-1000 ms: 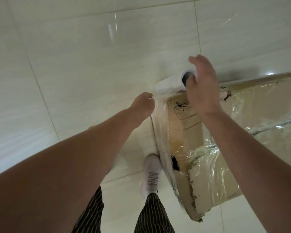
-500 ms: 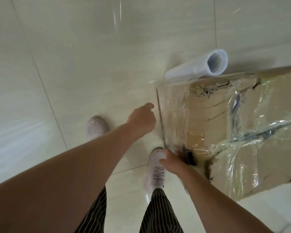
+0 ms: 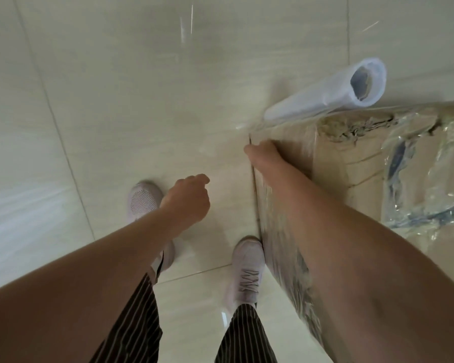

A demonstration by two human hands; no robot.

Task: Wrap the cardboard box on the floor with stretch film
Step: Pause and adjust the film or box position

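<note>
The cardboard box (image 3: 362, 169) stands on the floor at the right, torn at its corners, with stretch film (image 3: 286, 244) over its left side and crumpled film on top. The white film roll (image 3: 323, 96) stands tilted against the box's far left corner, and film runs from it onto the box. My right hand (image 3: 264, 154) rests against the film-covered left side near that far corner, low by the floor; its fingers are hidden behind the hand. My left hand (image 3: 188, 199) hovers over the floor to the left of the box, loosely curled and holding nothing.
The floor (image 3: 116, 100) is glossy beige tile. My two feet in pale shoes stand left of the box, and the right shoe (image 3: 247, 268) touches the box's lower edge. Striped trouser legs show at the bottom.
My right hand left the roll at the far corner, dropped to the near end of the box's left side, then slid along the film toward the far corner. My left hand lowered slightly.
</note>
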